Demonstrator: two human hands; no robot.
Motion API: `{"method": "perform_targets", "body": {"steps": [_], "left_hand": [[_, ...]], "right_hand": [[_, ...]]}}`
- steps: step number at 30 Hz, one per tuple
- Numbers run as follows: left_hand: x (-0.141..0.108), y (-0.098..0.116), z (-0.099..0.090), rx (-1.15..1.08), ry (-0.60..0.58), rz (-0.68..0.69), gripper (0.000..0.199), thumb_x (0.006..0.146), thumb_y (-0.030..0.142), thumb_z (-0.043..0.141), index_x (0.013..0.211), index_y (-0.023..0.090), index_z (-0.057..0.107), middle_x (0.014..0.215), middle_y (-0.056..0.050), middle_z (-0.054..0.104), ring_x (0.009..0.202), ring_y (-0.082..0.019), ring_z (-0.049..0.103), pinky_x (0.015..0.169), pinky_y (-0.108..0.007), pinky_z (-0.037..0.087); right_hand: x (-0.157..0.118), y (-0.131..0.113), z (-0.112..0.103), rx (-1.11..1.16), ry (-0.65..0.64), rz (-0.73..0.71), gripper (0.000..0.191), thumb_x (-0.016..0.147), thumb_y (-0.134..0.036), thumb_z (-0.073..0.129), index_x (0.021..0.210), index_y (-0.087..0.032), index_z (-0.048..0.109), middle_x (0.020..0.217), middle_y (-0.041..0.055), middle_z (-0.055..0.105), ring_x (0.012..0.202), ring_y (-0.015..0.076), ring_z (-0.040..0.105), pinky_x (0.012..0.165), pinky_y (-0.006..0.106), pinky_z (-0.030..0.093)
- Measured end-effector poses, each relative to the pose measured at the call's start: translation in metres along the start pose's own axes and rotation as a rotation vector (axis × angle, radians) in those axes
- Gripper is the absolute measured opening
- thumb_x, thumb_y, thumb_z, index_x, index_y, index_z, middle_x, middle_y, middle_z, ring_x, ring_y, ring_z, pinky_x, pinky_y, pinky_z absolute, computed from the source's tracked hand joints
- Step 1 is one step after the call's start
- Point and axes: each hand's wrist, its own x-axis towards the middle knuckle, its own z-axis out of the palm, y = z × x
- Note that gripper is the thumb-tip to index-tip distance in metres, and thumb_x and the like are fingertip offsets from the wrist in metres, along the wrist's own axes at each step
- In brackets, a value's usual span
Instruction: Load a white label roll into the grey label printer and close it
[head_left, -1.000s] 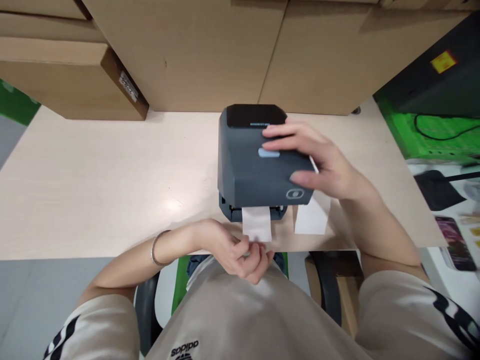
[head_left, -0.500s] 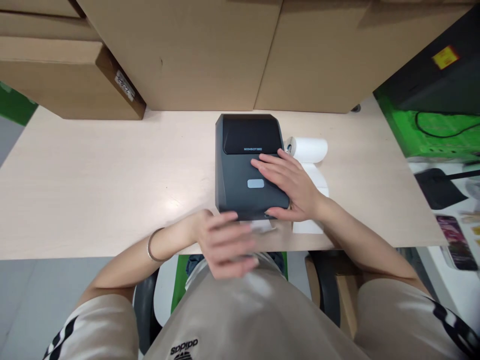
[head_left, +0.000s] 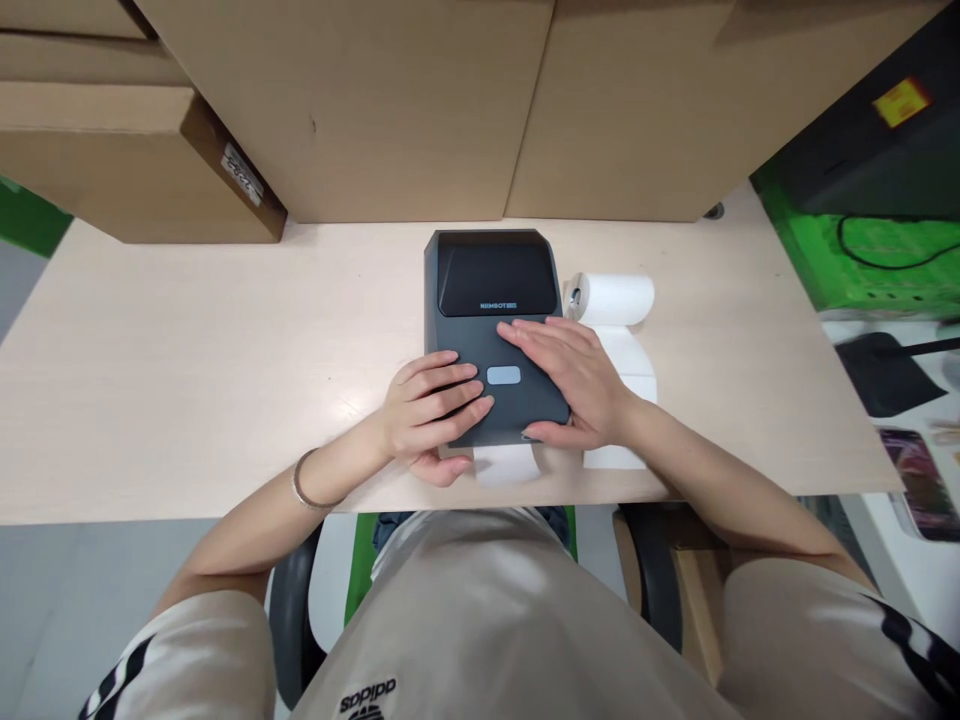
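Observation:
A dark grey label printer [head_left: 491,345] with a black window and a pale blue button sits on the table before me. My left hand [head_left: 435,410] lies over its front left corner, fingers extended on the lid beside the button and thumb apart below the front edge. On the right half of the lid rests my right hand [head_left: 574,380], fingers flat and thumb stretched along the front edge. A white paper strip [head_left: 504,464] sticks out from under the printer's front. Right of the printer lies a roll of white labels [head_left: 616,299], its loose end partly behind my right hand.
Large cardboard boxes [head_left: 420,120] stand along the table's back edge, with a smaller box [head_left: 135,170] at the left. Past the right edge are a green surface [head_left: 802,260], a phone [head_left: 919,485] and a black stand [head_left: 885,375].
My left hand has moved up from in front of the printer onto its front left corner. My right hand stays on the lid. More of the paper strip at the front shows.

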Motion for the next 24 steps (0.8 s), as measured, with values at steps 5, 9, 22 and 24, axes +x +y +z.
{"method": "perform_targets", "body": {"steps": [5, 9, 22, 24], "left_hand": [[-0.006, -0.005, -0.006, -0.048, -0.132, -0.071, 0.052, 0.092, 0.069, 0.052, 0.132, 0.044, 0.073, 0.109, 0.001, 0.083, 0.103, -0.025, 0.077, 0.104, -0.047, 0.064], [0.009, 0.0, -0.007, 0.093, -0.135, 0.012, 0.064, 0.094, 0.067, 0.046, 0.148, 0.038, 0.064, 0.128, -0.001, 0.082, 0.103, -0.025, 0.075, 0.099, -0.043, 0.063], [0.011, -0.001, -0.007, 0.116, -0.166, -0.002, 0.071, 0.087, 0.064, 0.055, 0.154, 0.039, 0.054, 0.131, 0.003, 0.081, 0.108, -0.026, 0.075, 0.108, -0.045, 0.057], [0.003, -0.007, -0.008, 0.147, -0.152, 0.068, 0.063, 0.084, 0.069, 0.055, 0.141, 0.043, 0.064, 0.129, 0.003, 0.081, 0.113, -0.027, 0.073, 0.11, -0.047, 0.056]], "right_hand": [[0.001, 0.001, 0.0, 0.044, 0.046, -0.003, 0.081, 0.1, -0.065, 0.057, 0.167, -0.024, 0.037, 0.156, 0.0139, 0.064, 0.146, 0.0294, 0.06, 0.121, 0.049, 0.044], [-0.003, 0.004, 0.003, 0.009, 0.062, -0.053, 0.067, 0.1, -0.067, 0.055, 0.155, -0.03, 0.049, 0.161, 0.0137, 0.058, 0.145, 0.0308, 0.061, 0.119, 0.055, 0.046], [-0.013, 0.003, -0.001, 0.028, 0.032, -0.024, 0.081, 0.092, -0.069, 0.067, 0.161, -0.034, 0.045, 0.168, 0.0149, 0.048, 0.149, 0.036, 0.056, 0.124, 0.063, 0.044], [-0.014, 0.001, -0.004, -0.001, 0.05, -0.039, 0.094, 0.088, -0.072, 0.07, 0.167, -0.032, 0.036, 0.166, 0.0158, 0.05, 0.15, 0.0362, 0.055, 0.124, 0.063, 0.045]]}}
